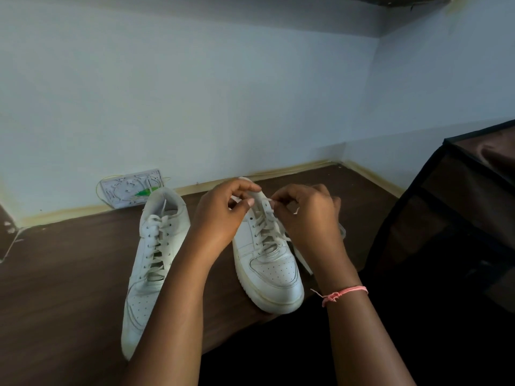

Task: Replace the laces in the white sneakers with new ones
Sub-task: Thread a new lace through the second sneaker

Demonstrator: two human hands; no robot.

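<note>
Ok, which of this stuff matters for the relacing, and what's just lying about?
Job: right sneaker, its lace pinched by left hand and right hand; left sneaker.
Lying about: wall socket plate, dark fabric rack.

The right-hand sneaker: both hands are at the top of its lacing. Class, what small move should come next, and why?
Probably draw the lace end out of the top eyelet. Both hands, left hand and right hand, pinch lace at the tongue of the right-hand sneaker, which is laced lower down, with a loose end trailing beside it. The other sneaker lies untouched.
</note>
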